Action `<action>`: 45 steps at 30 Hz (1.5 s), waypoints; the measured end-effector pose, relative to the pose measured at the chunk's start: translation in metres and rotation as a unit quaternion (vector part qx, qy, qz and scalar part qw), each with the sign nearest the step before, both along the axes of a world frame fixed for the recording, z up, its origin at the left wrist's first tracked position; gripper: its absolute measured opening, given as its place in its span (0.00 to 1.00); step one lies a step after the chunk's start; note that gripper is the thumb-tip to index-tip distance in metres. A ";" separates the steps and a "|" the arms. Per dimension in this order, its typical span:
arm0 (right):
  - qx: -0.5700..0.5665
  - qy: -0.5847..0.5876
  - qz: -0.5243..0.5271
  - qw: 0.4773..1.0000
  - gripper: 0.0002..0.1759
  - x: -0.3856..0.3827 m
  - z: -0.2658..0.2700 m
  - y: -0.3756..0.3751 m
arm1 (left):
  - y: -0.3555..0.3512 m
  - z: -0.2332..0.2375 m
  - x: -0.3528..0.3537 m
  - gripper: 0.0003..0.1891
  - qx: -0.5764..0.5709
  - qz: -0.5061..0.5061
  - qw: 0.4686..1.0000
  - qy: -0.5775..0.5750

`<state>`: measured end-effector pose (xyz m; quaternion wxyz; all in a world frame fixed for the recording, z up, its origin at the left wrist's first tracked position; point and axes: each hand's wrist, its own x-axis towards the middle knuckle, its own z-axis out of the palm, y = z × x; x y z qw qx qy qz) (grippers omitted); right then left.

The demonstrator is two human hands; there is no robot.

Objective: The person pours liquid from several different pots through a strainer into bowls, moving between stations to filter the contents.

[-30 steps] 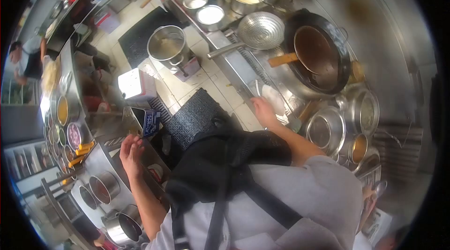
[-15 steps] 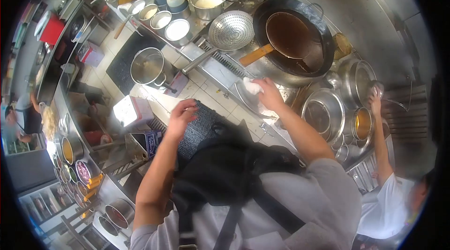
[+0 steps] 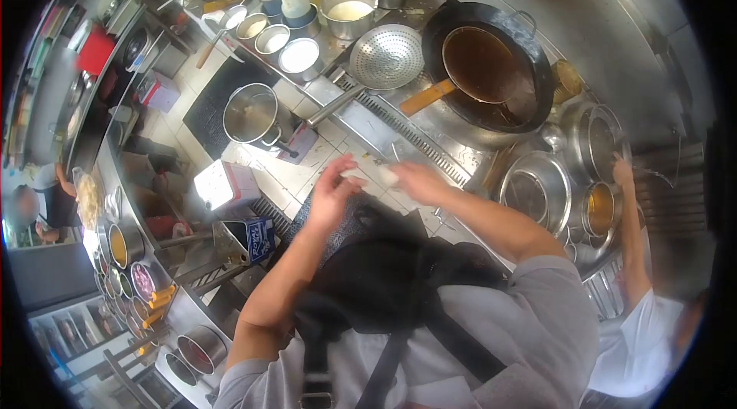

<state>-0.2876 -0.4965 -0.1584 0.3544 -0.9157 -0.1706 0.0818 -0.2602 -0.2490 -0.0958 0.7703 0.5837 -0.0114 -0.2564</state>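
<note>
In the head view my right hand [image 3: 421,183] is in front of my apron, beside the stove edge. Its fingers are curled around a white cloth [image 3: 388,176], of which only a small pale part shows. My left hand [image 3: 335,192] is raised close by on the left, fingers apart and a little bent, with a gap between the two hands. Above them a perforated strainer [image 3: 386,56] lies with its handle pointing toward the floor. A large black wok [image 3: 530,48] holds a wooden-handled pan [image 3: 480,62] of dark brown liquid.
Steel pots and sauce tubs [image 3: 349,14] line the counter at the top. A large pot [image 3: 252,113] stands low on the left. Basins [image 3: 535,190] sit at right, where a co-worker's arm [image 3: 631,232] reaches in. Another person [image 3: 57,194] is at far left.
My right hand has moved left, away from the stove edge, with the cloth. My left hand has come right and up toward it. The co-worker's hand has shifted slightly down.
</note>
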 end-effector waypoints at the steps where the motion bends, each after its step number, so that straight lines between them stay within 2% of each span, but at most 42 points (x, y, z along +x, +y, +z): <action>1: 0.002 -0.009 0.009 1.000 0.22 0.002 -0.002 -0.009 | 0.013 -0.002 0.008 0.29 0.003 0.031 0.999 -0.044; 2: 0.008 0.006 -0.024 1.000 0.20 0.001 0.010 -0.010 | 0.023 0.009 0.015 0.26 0.028 0.030 0.994 -0.097; 3: 0.011 0.005 -0.012 1.000 0.20 0.004 0.020 -0.005 | 0.027 0.014 0.021 0.26 0.031 0.041 0.994 -0.098; 4: 0.027 0.048 -0.029 0.998 0.20 0.003 0.037 0.002 | 0.030 0.017 0.024 0.24 0.155 -0.010 0.972 -0.174; 5: 0.041 0.089 -0.047 0.994 0.20 0.004 0.048 0.008 | 0.032 0.019 0.024 0.23 0.275 -0.062 0.928 -0.245; 6: 0.040 0.087 -0.037 0.995 0.20 0.008 0.053 0.017 | 0.023 0.011 0.020 0.17 0.303 -0.061 0.911 -0.271; 7: 0.079 0.080 -0.031 0.993 0.21 0.011 0.058 0.028 | 0.014 0.015 0.015 0.17 0.307 -0.052 0.911 -0.271; 9: 0.118 0.071 -0.017 0.990 0.22 0.019 0.064 0.037 | 0.003 0.024 0.008 0.11 0.437 -0.210 0.851 -0.201; 10: 0.108 0.085 -0.028 0.990 0.21 0.022 0.066 0.035 | 0.007 0.022 0.006 0.11 0.440 -0.202 0.852 -0.200; 12: 0.103 0.080 -0.036 0.991 0.20 0.026 0.060 0.024 | 0.016 0.008 0.007 0.07 0.346 -0.167 0.918 -0.099; 15: 0.119 0.028 -0.068 0.990 0.20 0.023 0.059 -0.003 | 0.048 -0.023 0.005 0.10 0.320 -0.127 0.927 -0.152; 16: 0.074 -0.031 -0.081 0.993 0.20 0.023 0.048 -0.018 | 0.061 -0.031 0.003 0.10 0.322 -0.118 0.927 -0.151; 17: 0.031 -0.091 -0.091 0.991 0.20 0.021 0.037 -0.033 | 0.074 -0.038 -0.004 0.15 0.310 -0.082 0.938 -0.135; 18: -0.002 -0.090 -0.114 0.989 0.20 0.019 0.038 -0.042 | 0.086 -0.045 -0.012 0.20 0.297 -0.043 0.947 -0.117; 19: -0.034 -0.089 -0.133 0.986 0.21 0.016 0.040 -0.047 | 0.099 -0.054 -0.021 0.20 0.300 -0.027 0.947 -0.111; 21: -0.068 -0.060 -0.157 0.983 0.24 0.008 0.022 -0.046 | 0.129 -0.064 -0.044 0.26 0.340 -0.025 0.940 -0.021; 22: -0.120 -0.081 -0.091 0.985 0.26 0.003 -0.010 -0.055 | 0.139 -0.061 -0.058 0.27 0.353 -0.012 0.936 0.008; 23: -0.168 -0.109 -0.021 0.980 0.28 0.000 -0.040 -0.059 | 0.155 -0.081 -0.073 0.29 0.362 -0.010 0.932 0.026; 25: -0.116 -0.030 -0.002 0.993 0.30 -0.006 -0.044 -0.047 | 0.180 -0.086 -0.103 0.29 0.429 -0.038 0.902 0.028; 27: -0.112 0.007 -0.004 0.994 0.28 0.000 -0.047 -0.047 | 0.204 -0.095 -0.136 0.29 0.467 0.007 0.884 0.025; 29: -0.122 0.023 -0.012 0.992 0.26 0.007 -0.024 -0.040 | 0.226 -0.091 -0.162 0.26 0.495 0.019 0.866 0.064; 31: -0.095 0.007 -0.013 0.995 0.23 0.020 -0.003 -0.023 | 0.246 -0.084 -0.191 0.24 0.507 0.083 0.853 0.093; 33: -0.104 0.000 0.014 0.994 0.21 0.032 0.021 0.003 | 0.266 -0.077 -0.229 0.23 0.485 0.209 0.838 0.135; 34: -0.052 0.063 0.042 0.996 0.19 0.041 0.036 0.025 | 0.276 -0.079 -0.251 0.23 0.482 0.224 0.835 0.143; 35: -0.055 0.060 0.061 0.995 0.19 0.052 0.035 0.047 | 0.282 -0.082 -0.274 0.23 0.476 0.263 0.819 0.182; 37: -0.005 0.069 0.213 0.975 0.19 0.071 0.030 0.096 | 0.283 -0.084 -0.317 0.23 0.461 0.320 0.795 0.230; 39: -0.034 0.079 0.282 0.956 0.21 0.079 0.048 0.163 | 0.271 -0.072 -0.362 0.23 0.504 0.330 0.747 0.281; 41: -0.124 0.068 0.412 0.900 0.23 0.078 0.071 0.228 | 0.264 -0.086 -0.415 0.25 0.474 0.357 0.737 0.322; 43: -0.134 0.061 0.489 0.860 0.26 0.076 0.073 0.286 | 0.250 -0.096 -0.474 0.26 0.425 0.435 0.731 0.309; 44: -0.127 0.052 0.514 0.847 0.26 0.070 0.078 0.314 | 0.245 -0.085 -0.498 0.26 0.428 0.478 0.704 0.305; 45: -0.122 0.042 0.536 0.834 0.26 0.063 0.084 0.340 | 0.244 -0.083 -0.524 0.26 0.345 0.555 0.677 0.338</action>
